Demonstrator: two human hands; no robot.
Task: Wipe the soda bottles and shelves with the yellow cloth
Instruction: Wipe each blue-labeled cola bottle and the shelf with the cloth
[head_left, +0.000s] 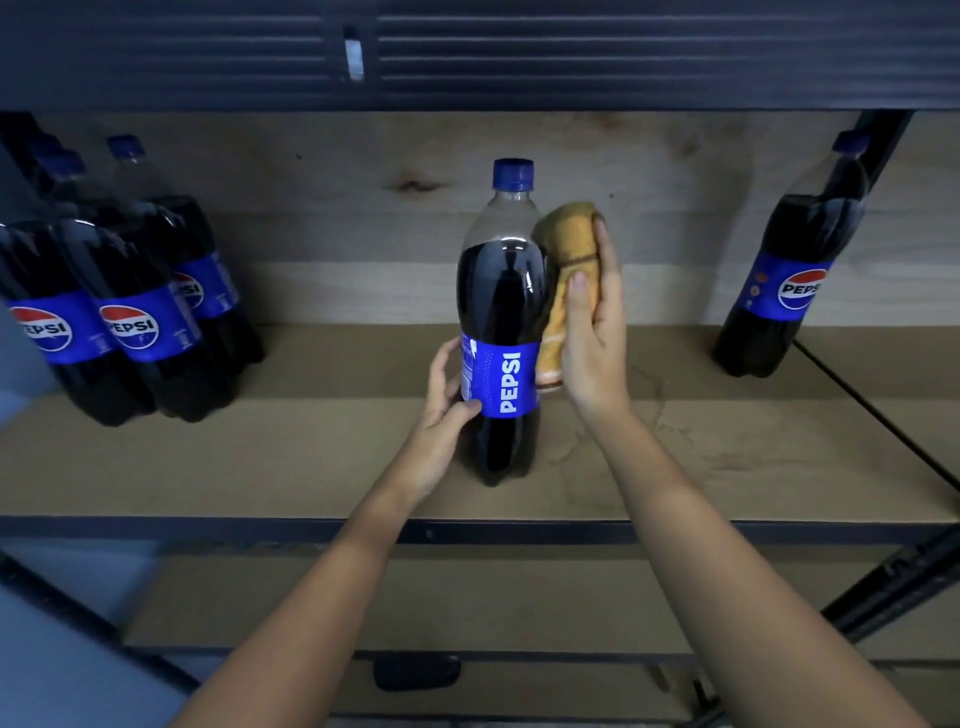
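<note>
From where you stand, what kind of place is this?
Probably a shop stockroom or store aisle: a metal-framed shelf with a wood board, and identical soda bottles in a group, one being wiped with a yellow cloth.

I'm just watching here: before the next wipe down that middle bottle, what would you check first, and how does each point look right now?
1. Middle bottle steadied: ok, the left hand grips it at the label.
2. Yellow cloth held: ok, the right hand presses it to the bottle's right side.
3. Bottle upright on the shelf: ok.
4. Blue cap in place: ok; how tight, cannot tell.
5. Room around it: ok, the left bottles and the right bottle stand well apart.
6. Shelf surface clean: not ok, marks show right of the bottle.
</note>
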